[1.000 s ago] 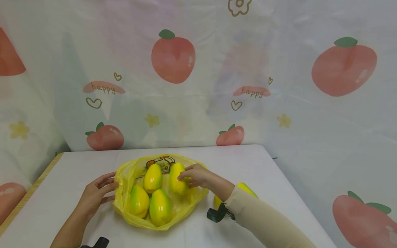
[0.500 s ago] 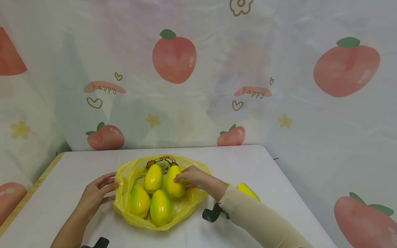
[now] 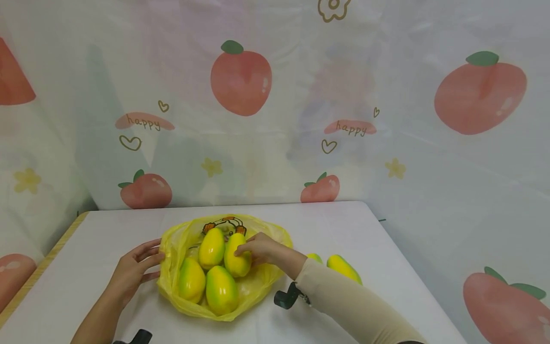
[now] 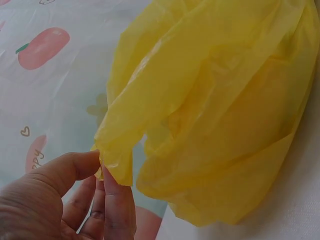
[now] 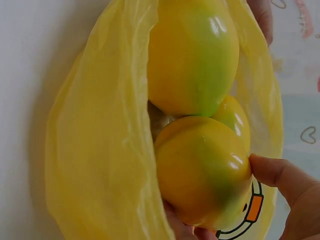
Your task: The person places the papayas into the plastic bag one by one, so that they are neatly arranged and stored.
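A yellow plastic bag [image 3: 258, 289] lies on the table with its mouth spread. My left hand [image 3: 135, 270] is at its left rim; in the left wrist view, thumb and fingers pinch a fold of the bag [image 4: 117, 160]. Inside the bag, my right hand [image 3: 264, 248] grips a yellow-green mango [image 3: 237, 265] on its right side. In the right wrist view this mango [image 5: 200, 170] touches other fruit, with the thumb along one side and fingertips beneath. Beside it in the bag lie a back mango [image 3: 212, 248], a left mango [image 3: 192, 282] and a front mango [image 3: 221, 291].
Right of the bag, behind the right forearm, lie a mango [image 3: 343, 268] and another yellow-green fruit [image 3: 315, 257], mostly hidden by the sleeve. A white cover lies on the table [image 3: 386, 310]. Behind it hangs a fruit-printed cloth [image 3: 266, 157].
My right hand has moved left and slightly down with its mango, bringing it against the others in the bag. The mangoes outside show more from behind the sleeve. My left hand stays put.
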